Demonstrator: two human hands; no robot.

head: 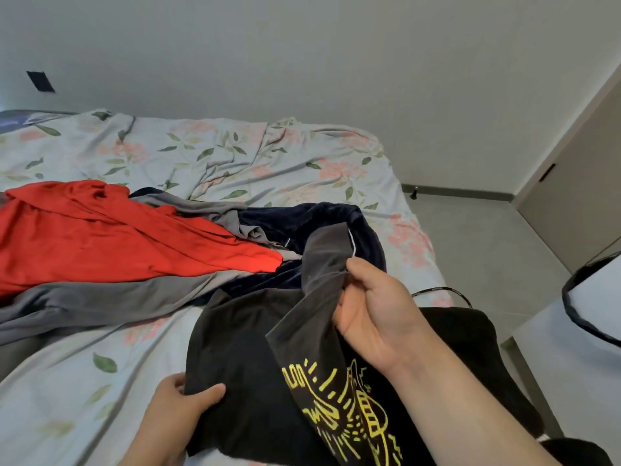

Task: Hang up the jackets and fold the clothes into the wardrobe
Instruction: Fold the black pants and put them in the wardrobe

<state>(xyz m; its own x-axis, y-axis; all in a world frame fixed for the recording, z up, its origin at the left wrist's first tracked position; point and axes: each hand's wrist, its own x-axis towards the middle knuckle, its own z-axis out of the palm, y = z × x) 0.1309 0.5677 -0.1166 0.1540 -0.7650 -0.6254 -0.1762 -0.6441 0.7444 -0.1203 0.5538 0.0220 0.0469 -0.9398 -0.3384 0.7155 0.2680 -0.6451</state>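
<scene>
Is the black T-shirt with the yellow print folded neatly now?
Not folded: the T-shirt lies loose and crumpled on the bed; the left hand grips one edge, the right hand holds another part up.

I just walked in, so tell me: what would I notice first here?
Probably the bright red garment, sprawled on the left side of the floral bed among grey clothes. Next comes the black T-shirt with a yellow print, held up close in front at the bottom of the view.
</scene>
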